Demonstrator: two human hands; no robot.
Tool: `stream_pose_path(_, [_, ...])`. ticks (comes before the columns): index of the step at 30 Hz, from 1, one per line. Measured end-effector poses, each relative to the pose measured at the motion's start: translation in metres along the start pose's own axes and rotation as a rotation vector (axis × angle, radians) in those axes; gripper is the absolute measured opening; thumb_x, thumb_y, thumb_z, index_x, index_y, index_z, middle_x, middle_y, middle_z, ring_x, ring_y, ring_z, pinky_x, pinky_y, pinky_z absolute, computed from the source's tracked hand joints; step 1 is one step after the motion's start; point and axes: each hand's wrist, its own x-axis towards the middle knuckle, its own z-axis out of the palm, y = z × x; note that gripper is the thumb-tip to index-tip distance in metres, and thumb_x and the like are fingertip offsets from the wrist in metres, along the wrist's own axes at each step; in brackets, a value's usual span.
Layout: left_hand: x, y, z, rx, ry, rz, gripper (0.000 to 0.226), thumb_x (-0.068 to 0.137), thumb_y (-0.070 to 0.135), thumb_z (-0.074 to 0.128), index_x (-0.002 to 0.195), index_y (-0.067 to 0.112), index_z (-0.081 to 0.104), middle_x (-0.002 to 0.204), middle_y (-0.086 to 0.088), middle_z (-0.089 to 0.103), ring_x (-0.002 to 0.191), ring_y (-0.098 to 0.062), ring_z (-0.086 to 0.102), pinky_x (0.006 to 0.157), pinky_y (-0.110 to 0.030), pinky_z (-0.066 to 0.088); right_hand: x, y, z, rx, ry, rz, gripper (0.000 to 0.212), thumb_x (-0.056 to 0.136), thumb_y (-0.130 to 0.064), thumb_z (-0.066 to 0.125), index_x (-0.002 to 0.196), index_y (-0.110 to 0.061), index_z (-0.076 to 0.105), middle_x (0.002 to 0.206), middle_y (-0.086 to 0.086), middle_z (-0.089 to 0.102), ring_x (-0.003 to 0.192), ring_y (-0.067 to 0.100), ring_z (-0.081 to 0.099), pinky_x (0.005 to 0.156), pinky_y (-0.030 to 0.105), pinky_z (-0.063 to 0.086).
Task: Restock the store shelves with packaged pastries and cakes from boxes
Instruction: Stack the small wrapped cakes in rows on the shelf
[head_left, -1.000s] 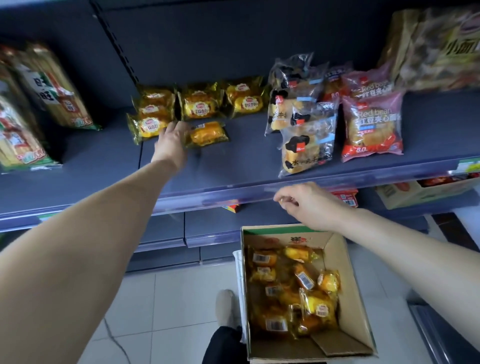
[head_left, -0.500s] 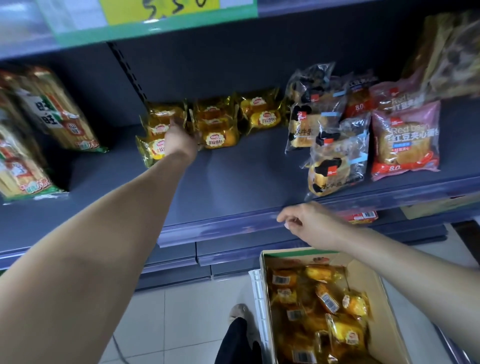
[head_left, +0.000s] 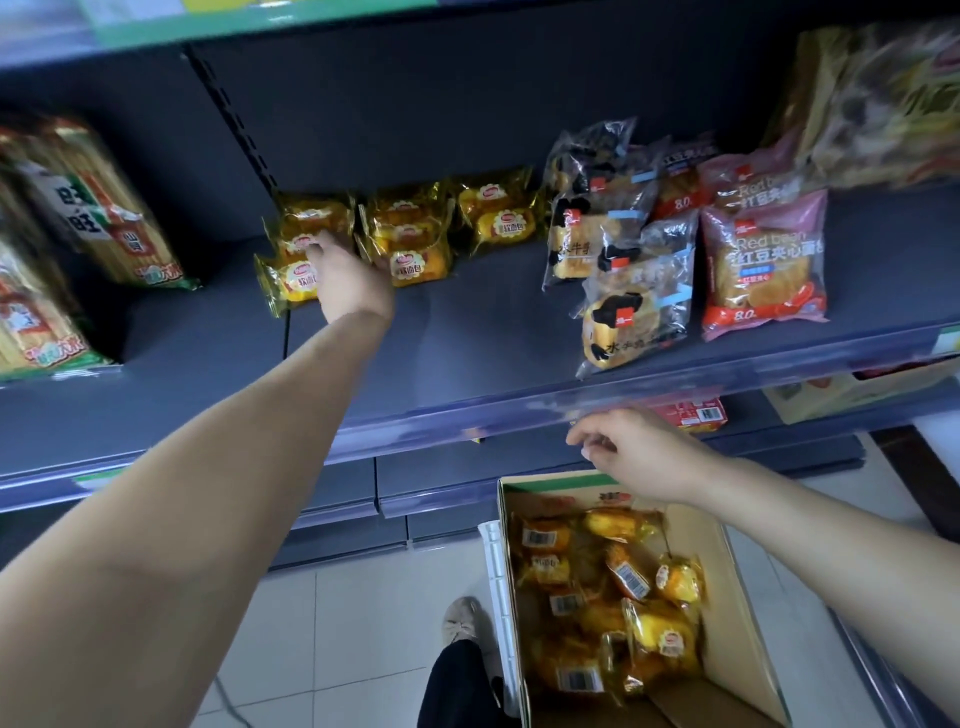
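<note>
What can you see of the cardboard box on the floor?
The cardboard box is plain brown, open at the top, with a green-printed back edge and a flap folded down inside at the near end. It stands on the pale tiled floor below the shelf, beside the person's shoe. It is about half full of loosely piled yellow pastry packs, some barcode side up. The right hand hovers over its far edge, not clearly touching it.

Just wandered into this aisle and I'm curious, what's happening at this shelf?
A person is restocking a store shelf. The left hand reaches to the back, its fingers on the yellow pastry packets stacked there. The right hand hovers empty, fingers loosely curled, just below the shelf edge and over an open cardboard box on the floor, which holds many more of the same yellow packets.
</note>
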Motion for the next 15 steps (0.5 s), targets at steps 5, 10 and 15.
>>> stream_pose_path(5, [-0.115, 0.003, 0.027, -0.179, -0.242, 0.389, 0.022, 0.088, 0.014, 0.058, 0.107, 0.007, 0.049, 0.097, -0.007, 0.050, 0.078, -0.021, 0.049, 0.074, -0.026, 0.039, -0.018, 0.038, 0.012, -0.017, -0.030, 0.091, 0.026, 0.094, -0.020, 0.053, 0.118, -0.025, 0.061, 0.116, 0.001, 0.063, 0.103, 0.018, 0.059, 0.087, 0.035, 0.052])
stream_pose_path(10, [-0.221, -0.034, 0.089, 0.260, -0.991, 0.614, 0.021, 0.089, 0.015, 0.055, 0.109, 0.010, 0.060, 0.108, -0.008, 0.059, 0.099, -0.026, 0.057, 0.086, -0.030, 0.044, -0.028, 0.087, 0.049, -0.050, -0.131, 0.198, 0.027, 0.091, -0.019, 0.056, 0.117, -0.021, 0.061, 0.116, 0.004, 0.063, 0.101, 0.022, 0.061, 0.088, 0.038, 0.053])
stream_pose_path(15, [-0.239, -0.094, 0.140, 0.554, -1.127, 0.372, 0.038, 0.098, 0.019, 0.041, 0.135, 0.011, 0.047, 0.139, -0.010, 0.048, 0.125, -0.027, 0.047, 0.101, -0.027, 0.040, -0.026, 0.125, 0.088, 0.007, -0.201, 0.268, 0.023, 0.092, -0.018, 0.056, 0.114, -0.020, 0.060, 0.114, 0.002, 0.060, 0.100, 0.020, 0.059, 0.083, 0.034, 0.052])
